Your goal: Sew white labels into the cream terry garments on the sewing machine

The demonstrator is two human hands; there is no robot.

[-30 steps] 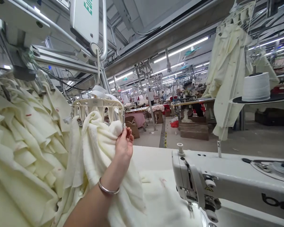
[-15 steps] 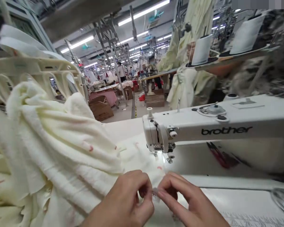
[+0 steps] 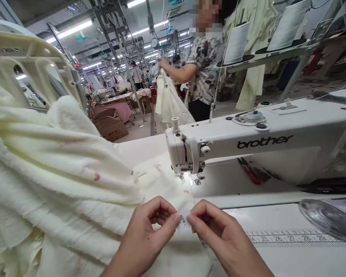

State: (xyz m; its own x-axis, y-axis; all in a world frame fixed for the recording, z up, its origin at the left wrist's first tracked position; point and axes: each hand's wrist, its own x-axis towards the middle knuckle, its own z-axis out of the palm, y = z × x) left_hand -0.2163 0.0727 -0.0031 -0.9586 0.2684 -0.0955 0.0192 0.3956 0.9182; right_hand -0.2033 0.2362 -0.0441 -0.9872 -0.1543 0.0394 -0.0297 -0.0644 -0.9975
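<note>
A small white label [image 3: 183,221] with dark print is pinched by my left hand [image 3: 150,234] between thumb and forefinger. My right hand [image 3: 223,234] has thumb and forefinger pressed together at the label's right edge. Under both hands lies cream plush fabric [image 3: 109,184] with small red marks, spreading over the left side of the table. One edge of this cloth reaches the needle area of a white sewing machine [image 3: 184,154], just beyond my fingers. Whether the label is attached to the cloth, I cannot tell.
Red-handled thread snips [image 3: 252,174] lie behind the machine's needle, under its arm. A printed ruler strip [image 3: 279,238] and a clear oval object [image 3: 328,219] are at right. Thread cones [image 3: 236,44] stand behind. Beyond the machine, a person [image 3: 206,65] holds pale cloth.
My hands have drawn slightly apart, and the label's printed face now shows between them. The view has shifted, and a person in a patterned shirt has come into sight behind the machine.
</note>
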